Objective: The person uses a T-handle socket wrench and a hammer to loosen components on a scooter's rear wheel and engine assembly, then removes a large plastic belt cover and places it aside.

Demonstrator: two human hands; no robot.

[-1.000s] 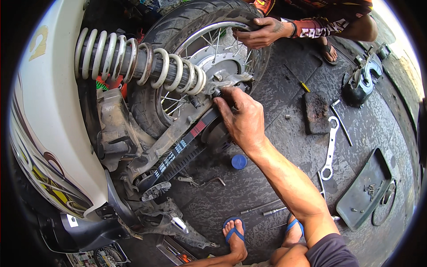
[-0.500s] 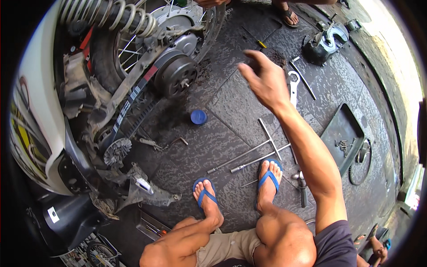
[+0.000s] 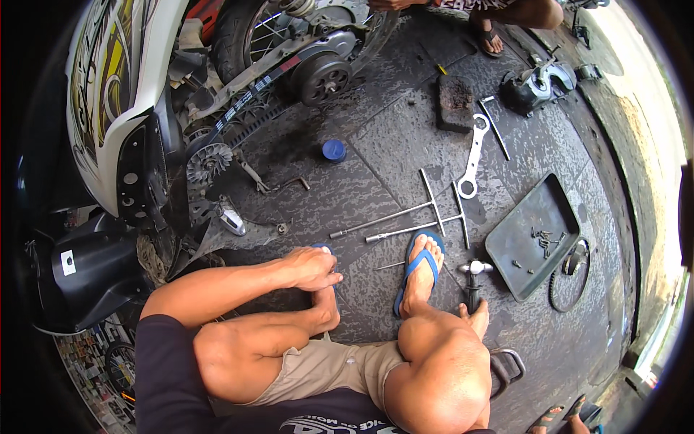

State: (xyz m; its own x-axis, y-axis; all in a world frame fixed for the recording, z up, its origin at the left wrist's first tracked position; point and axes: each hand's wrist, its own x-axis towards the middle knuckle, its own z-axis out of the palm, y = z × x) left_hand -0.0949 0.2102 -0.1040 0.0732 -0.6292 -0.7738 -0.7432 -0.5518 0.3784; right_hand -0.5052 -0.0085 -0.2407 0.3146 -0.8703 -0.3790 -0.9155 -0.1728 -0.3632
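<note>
Hammer handle (image 3: 473, 294) lies between half-hidden right hand's (image 3: 476, 320) parted fingers (image 3: 483, 310); left hand's (image 3: 311, 268) curl, both grips unclear.

Hammer-shaped tool (image 3: 474, 281) on the dark floor (image 3: 376, 304).
Its silvery head (image 3: 475, 267) sits crosswise at the far end; the black handle (image 3: 473, 291) runs nearward, its end partly hidden, just left of the tray (image 3: 517, 235).
</note>
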